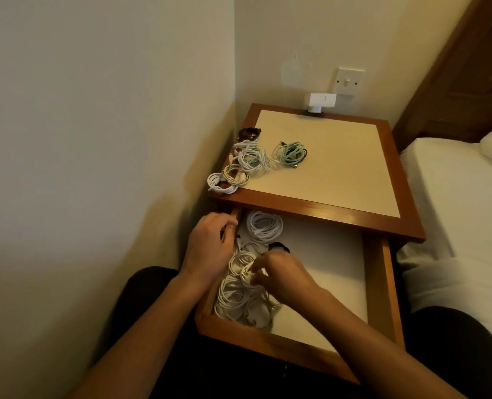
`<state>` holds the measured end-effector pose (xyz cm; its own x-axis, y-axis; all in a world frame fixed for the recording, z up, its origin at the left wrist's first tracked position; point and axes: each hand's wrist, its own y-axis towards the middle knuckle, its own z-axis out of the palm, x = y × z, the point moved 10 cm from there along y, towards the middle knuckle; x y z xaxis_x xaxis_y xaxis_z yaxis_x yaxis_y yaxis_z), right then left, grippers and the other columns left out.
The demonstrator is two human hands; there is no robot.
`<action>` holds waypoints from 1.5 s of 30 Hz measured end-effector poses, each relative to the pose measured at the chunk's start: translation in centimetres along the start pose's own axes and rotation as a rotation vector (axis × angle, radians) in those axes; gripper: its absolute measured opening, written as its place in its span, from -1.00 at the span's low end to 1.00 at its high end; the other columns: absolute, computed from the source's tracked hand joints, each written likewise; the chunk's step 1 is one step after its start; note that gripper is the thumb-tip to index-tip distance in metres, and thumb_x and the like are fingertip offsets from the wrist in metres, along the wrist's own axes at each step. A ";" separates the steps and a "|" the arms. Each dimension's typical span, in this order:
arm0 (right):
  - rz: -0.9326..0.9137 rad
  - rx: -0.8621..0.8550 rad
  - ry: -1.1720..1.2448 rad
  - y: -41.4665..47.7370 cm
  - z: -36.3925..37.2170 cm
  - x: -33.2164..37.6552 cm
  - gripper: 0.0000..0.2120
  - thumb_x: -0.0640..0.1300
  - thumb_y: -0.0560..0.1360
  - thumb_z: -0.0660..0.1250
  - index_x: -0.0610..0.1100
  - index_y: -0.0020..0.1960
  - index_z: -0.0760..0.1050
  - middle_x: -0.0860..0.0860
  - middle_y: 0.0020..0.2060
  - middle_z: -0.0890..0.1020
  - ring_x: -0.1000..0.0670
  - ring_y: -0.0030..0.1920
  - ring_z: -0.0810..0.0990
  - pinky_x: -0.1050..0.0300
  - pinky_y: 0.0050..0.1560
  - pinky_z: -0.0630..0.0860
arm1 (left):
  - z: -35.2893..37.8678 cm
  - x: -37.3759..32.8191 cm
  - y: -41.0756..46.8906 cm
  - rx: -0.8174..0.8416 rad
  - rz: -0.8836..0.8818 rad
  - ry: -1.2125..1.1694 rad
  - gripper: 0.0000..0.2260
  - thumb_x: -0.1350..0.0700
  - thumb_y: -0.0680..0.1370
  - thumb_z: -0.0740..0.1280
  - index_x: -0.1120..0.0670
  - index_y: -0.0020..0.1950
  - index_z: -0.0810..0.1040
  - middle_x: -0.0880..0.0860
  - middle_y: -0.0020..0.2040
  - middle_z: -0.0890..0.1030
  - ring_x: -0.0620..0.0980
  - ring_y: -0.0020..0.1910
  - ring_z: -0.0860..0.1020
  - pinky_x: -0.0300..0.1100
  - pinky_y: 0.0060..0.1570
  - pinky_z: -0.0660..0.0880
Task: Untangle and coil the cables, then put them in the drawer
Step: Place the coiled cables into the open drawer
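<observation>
The wooden drawer of the bedside table stands pulled out. Along its left side lie several coiled white cables, with one white coil at the back and a black cable just behind my right hand. My right hand pinches a white cable coil over that pile. My left hand rests on the drawer's left wall with its fingers curled over the edge. On the tabletop lie white coils, a mint-green coil, a black coil and a white coil at the front left corner.
The bedside table stands in a corner, wall to the left and behind. A white plug adapter sits at the table's back under a wall switch. A bed with white sheets lies to the right. My knees sit below the drawer.
</observation>
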<state>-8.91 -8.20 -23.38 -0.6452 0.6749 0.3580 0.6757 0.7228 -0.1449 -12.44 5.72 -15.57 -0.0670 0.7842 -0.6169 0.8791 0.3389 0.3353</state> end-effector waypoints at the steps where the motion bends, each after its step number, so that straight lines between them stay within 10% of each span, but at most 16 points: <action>1: 0.013 -0.035 0.029 0.4 -1.5 -0.3 -0.81 0.02 0.54 0.47 0.03 0.13 0.68 0.03 0.03 0.69 -0.01 0.05 0.64 -0.04 0.05 0.62 | -0.1 -0.2 1.2 -0.010 0.023 0.013 -0.85 0.23 0.60 0.35 0.04 0.10 0.65 -0.07 0.02 0.60 -0.15 0.00 0.50 -0.30 -0.01 0.41; 10: 0.148 -0.448 0.001 9.5 -18.1 -7.3 -0.68 -0.09 0.59 0.41 -0.09 0.33 0.58 -0.09 0.23 0.64 -0.14 0.19 0.60 -0.07 0.20 0.53 | 3.4 -1.7 13.4 0.154 0.175 0.373 -0.78 0.07 0.58 0.39 0.07 0.21 0.61 0.09 0.17 0.64 0.11 0.16 0.52 0.04 0.16 0.46; 14: 0.148 -0.304 -0.322 15.3 -19.6 -10.1 -0.49 -0.23 0.56 0.40 -0.14 0.50 0.42 -0.11 0.36 0.54 -0.18 0.29 0.48 -0.08 0.19 0.53 | 6.1 -1.0 15.3 0.329 0.132 0.621 -0.81 0.08 0.58 0.36 0.04 0.18 0.57 0.10 0.13 0.64 0.16 0.18 0.52 0.06 0.20 0.37; 21: 0.137 -0.168 -0.456 18.5 -17.7 -13.6 -0.73 -0.05 0.64 0.33 -0.14 0.28 0.60 -0.09 0.22 0.56 -0.15 0.13 0.48 -0.05 0.03 0.53 | 5.4 -1.2 16.3 0.299 0.118 0.584 -0.83 0.18 0.59 0.34 -0.02 0.15 0.59 0.05 0.05 0.65 0.12 0.14 0.54 0.02 0.17 0.24; 28: 0.360 -0.320 0.010 15.1 -20.3 -17.5 -0.73 -0.06 0.66 0.28 -0.20 0.16 0.66 -0.17 0.04 0.64 -0.16 -0.05 0.50 0.06 -0.10 0.37 | 1.7 -3.1 15.7 0.242 0.175 0.481 -0.82 0.13 0.62 0.39 -0.06 0.20 0.61 -0.03 0.04 0.68 0.04 0.14 0.54 0.00 0.29 0.24; 36: 0.452 -0.556 0.666 7.1 -21.7 -17.9 -0.72 0.00 0.63 0.37 -0.11 0.25 0.66 -0.04 0.07 0.66 -0.10 0.08 0.63 -0.16 0.17 0.64 | -4.7 -6.3 12.2 0.051 0.235 0.291 -0.78 0.09 0.52 0.52 -0.09 0.14 0.65 -0.05 0.00 0.71 0.00 0.05 0.57 -0.16 0.13 0.23; 45: 0.286 -0.415 0.684 -1.5 -17.5 -9.0 -0.82 0.07 0.57 0.39 0.01 -0.05 0.71 -0.12 -0.13 0.71 -0.13 -0.12 0.67 -0.10 -0.07 0.61 | -1.2 -5.2 0.9 0.250 0.052 0.081 -0.74 0.08 0.49 0.54 -0.11 0.16 0.66 -0.10 0.03 0.67 -0.20 -0.07 0.57 -0.39 -0.09 0.41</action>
<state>2.11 -17.92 -10.25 -0.1622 0.4883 0.8575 0.9421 0.3351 -0.0126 -11.91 2.60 -11.19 -0.0470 0.8398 -0.5409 0.9708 0.1659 0.1731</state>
